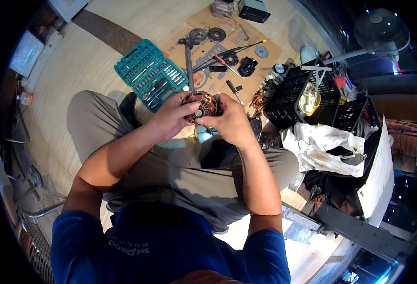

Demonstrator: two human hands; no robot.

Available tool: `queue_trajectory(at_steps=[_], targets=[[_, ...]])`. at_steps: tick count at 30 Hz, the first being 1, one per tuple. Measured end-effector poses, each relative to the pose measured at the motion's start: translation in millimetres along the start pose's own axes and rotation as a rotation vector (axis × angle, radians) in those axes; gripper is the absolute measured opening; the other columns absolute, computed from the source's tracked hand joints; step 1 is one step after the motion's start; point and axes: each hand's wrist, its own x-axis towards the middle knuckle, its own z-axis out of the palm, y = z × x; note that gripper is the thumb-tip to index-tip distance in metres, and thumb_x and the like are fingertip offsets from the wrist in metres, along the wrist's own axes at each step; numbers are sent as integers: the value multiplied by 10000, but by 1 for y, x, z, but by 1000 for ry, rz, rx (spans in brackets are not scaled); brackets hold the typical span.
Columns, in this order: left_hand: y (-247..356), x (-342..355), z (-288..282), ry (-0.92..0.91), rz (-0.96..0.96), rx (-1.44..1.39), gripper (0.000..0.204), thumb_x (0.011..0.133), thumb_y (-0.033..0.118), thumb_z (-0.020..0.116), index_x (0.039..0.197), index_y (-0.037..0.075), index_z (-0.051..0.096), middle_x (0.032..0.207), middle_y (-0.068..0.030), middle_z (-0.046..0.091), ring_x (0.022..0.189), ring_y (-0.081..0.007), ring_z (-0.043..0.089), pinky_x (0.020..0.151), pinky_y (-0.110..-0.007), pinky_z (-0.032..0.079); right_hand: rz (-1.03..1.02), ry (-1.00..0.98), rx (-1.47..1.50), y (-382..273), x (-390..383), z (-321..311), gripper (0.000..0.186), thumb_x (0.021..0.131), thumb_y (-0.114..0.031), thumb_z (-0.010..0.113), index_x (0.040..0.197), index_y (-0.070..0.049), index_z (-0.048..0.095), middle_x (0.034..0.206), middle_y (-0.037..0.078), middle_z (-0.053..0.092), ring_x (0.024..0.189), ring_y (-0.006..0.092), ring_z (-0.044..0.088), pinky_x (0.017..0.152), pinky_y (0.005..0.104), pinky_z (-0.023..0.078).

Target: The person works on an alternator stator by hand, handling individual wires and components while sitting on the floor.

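Observation:
A round motor part with copper windings [199, 112] is held up above my lap between both hands. My left hand [173, 116] grips its left side, with the thumb laid across the top. On the right side my right hand [232, 122] is closed around it, its thumb near the centre hub. Some of the fingers are hidden beneath the part. Just beyond my hands a long-handled hammer [189, 64] lies on a cardboard sheet [203, 21]. A teal socket set case [141, 43] lies unfolded to the left, filled with sockets and tools.
Screwdrivers [232, 87], a black housing [248, 66], a dark ring [216, 34] and a grey disc [262, 51] lie on the cardboard. Black crates [289, 102], a white cloth [322, 144] and a fan [381, 33] stand or lie to the right.

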Motion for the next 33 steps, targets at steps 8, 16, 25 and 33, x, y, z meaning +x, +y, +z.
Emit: queue_trajectory(at_steps=[8, 16, 25, 33], targets=[[3, 4, -4, 68, -3, 0, 401, 831, 94, 702, 1177, 8, 519, 1085, -92, 614, 969, -184, 633, 845, -336, 548, -195, 167, -455, -14, -12, -30, 169, 801, -118, 707, 929, -16, 663, 798, 186, 651, 753, 342, 650, 659, 346, 504], [-4, 3, -11, 102, -30, -4, 442, 803, 103, 739, 1180, 9, 528, 1096, -89, 617, 966, -182, 637, 852, -329, 547, -434, 190, -495, -25, -11, -36, 113, 789, -96, 700, 881, -37, 672, 764, 121, 629, 719, 305, 621, 638, 357, 483], [-1, -1, -10, -46, -154, 81, 404, 827, 194, 732, 1146, 4, 571, 1047, -87, 650, 934, -159, 647, 829, -301, 541, -471, 328, -513, -16, 2, -37, 116, 784, -103, 712, 874, -39, 677, 752, 115, 606, 695, 288, 600, 624, 347, 470], [0, -2, -11, -115, -174, 85, 390, 846, 211, 710, 1144, 0, 572, 1041, -99, 659, 934, -174, 657, 827, -318, 546, -279, 390, -435, 9, 5, -57, 119, 800, -161, 706, 857, -59, 688, 788, 135, 634, 737, 324, 627, 652, 384, 493]])
